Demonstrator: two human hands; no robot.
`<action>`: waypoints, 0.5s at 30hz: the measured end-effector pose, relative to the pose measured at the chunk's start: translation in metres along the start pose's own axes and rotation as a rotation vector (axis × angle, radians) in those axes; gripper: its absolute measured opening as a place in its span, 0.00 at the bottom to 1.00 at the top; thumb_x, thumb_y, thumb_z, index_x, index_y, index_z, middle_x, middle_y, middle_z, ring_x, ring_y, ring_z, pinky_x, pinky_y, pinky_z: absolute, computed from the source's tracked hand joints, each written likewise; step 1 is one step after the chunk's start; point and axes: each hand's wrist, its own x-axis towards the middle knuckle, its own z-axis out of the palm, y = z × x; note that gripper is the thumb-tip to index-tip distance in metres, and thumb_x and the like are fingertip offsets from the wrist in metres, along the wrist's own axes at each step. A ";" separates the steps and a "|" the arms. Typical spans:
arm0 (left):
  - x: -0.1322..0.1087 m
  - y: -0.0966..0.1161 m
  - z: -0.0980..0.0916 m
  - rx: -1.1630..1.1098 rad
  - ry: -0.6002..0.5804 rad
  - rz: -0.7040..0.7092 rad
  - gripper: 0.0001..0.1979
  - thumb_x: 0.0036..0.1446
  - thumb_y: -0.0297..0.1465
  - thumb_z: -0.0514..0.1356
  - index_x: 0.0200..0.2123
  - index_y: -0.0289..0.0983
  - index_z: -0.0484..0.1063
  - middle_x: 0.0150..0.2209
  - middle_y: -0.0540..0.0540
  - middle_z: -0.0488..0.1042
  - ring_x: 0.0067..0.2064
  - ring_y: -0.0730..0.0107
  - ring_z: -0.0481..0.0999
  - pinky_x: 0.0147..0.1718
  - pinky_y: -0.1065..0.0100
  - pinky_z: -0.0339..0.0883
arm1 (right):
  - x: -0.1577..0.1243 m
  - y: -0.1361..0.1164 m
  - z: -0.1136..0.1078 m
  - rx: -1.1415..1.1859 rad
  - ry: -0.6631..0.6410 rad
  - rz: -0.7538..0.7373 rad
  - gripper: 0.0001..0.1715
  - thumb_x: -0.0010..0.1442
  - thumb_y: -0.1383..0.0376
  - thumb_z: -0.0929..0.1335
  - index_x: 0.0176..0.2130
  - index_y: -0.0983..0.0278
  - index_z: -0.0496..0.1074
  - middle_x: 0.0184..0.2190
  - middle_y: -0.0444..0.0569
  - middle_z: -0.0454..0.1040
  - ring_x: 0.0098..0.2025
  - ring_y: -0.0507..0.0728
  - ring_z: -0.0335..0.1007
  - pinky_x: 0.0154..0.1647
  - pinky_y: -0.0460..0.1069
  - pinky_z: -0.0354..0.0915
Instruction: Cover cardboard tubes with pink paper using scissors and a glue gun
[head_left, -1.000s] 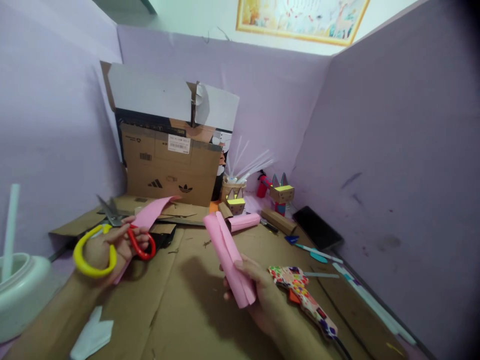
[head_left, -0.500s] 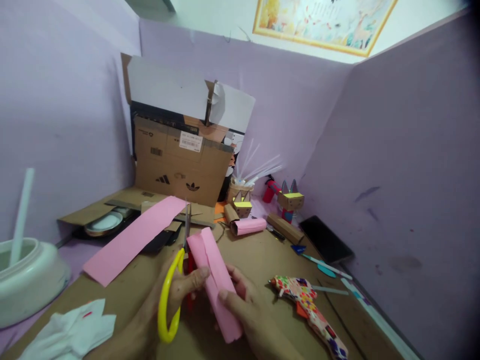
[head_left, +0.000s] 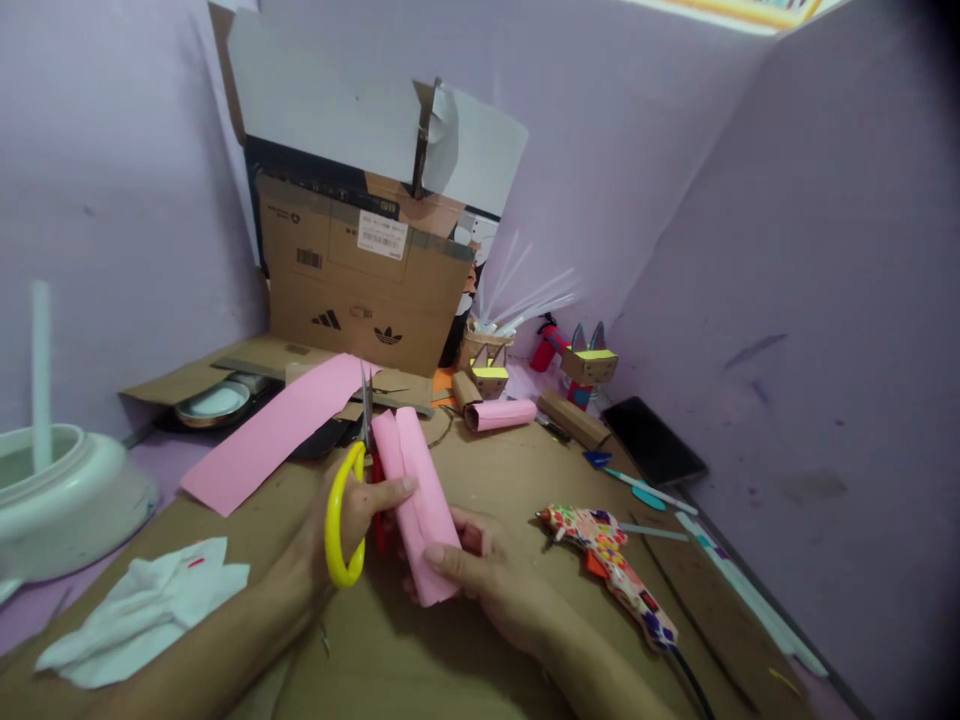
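Observation:
My left hand (head_left: 341,530) is closed on a pair of scissors (head_left: 351,495) with one yellow and one red handle loop, blades pointing up and away. Its thumb presses against a rolled pink paper tube (head_left: 417,482). My right hand (head_left: 480,568) grips the lower end of that tube from the right, fingers wrapped round it. The scissors' blades stand right beside the tube's left edge. A long flat pink paper strip (head_left: 277,428) lies on the cardboard behind the left hand.
A floral-patterned glue gun (head_left: 611,570) lies to the right. A second pink roll (head_left: 504,413), small cardboard figures (head_left: 589,366), a black phone (head_left: 652,442) and a cardboard box (head_left: 360,290) sit behind. A white bowl (head_left: 71,510) and white tissue (head_left: 146,610) lie left.
My left hand dropped the pink strip onto the cardboard and came right with the scissors to the tube. Both hands now hold the tube close together, lower in view.

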 end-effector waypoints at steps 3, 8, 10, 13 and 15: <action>-0.002 0.002 0.001 0.039 -0.057 0.020 0.13 0.40 0.36 0.68 0.25 0.35 0.70 0.18 0.51 0.71 0.18 0.69 0.69 0.18 0.69 0.64 | -0.001 -0.002 0.000 -0.023 -0.012 -0.009 0.28 0.46 0.54 0.75 0.44 0.67 0.74 0.33 0.48 0.75 0.29 0.52 0.69 0.34 0.48 0.65; -0.007 -0.003 0.007 0.052 -0.089 0.070 0.12 0.43 0.37 0.67 0.25 0.35 0.70 0.18 0.50 0.70 0.17 0.71 0.67 0.17 0.70 0.62 | -0.003 -0.006 0.001 -0.054 0.051 -0.091 0.33 0.44 0.55 0.76 0.48 0.65 0.72 0.40 0.51 0.75 0.39 0.57 0.70 0.38 0.49 0.65; -0.009 -0.005 0.010 0.051 -0.100 0.078 0.14 0.43 0.39 0.66 0.25 0.35 0.70 0.17 0.51 0.69 0.18 0.71 0.67 0.17 0.70 0.62 | -0.003 -0.007 0.001 -0.041 0.089 -0.107 0.32 0.45 0.55 0.75 0.48 0.65 0.71 0.42 0.51 0.75 0.40 0.57 0.70 0.38 0.49 0.66; -0.013 -0.003 0.010 0.052 -0.096 0.067 0.15 0.46 0.42 0.65 0.27 0.35 0.70 0.21 0.50 0.71 0.20 0.71 0.69 0.18 0.71 0.64 | -0.003 -0.008 -0.003 -0.014 0.143 -0.111 0.29 0.45 0.56 0.75 0.46 0.66 0.72 0.37 0.50 0.75 0.33 0.55 0.69 0.34 0.48 0.65; -0.015 0.001 0.003 0.054 -0.062 0.060 0.16 0.48 0.43 0.64 0.32 0.36 0.73 0.26 0.48 0.73 0.23 0.70 0.72 0.19 0.71 0.66 | -0.003 -0.012 -0.009 -0.001 0.221 -0.148 0.27 0.44 0.58 0.76 0.43 0.67 0.73 0.33 0.48 0.75 0.30 0.53 0.67 0.32 0.46 0.63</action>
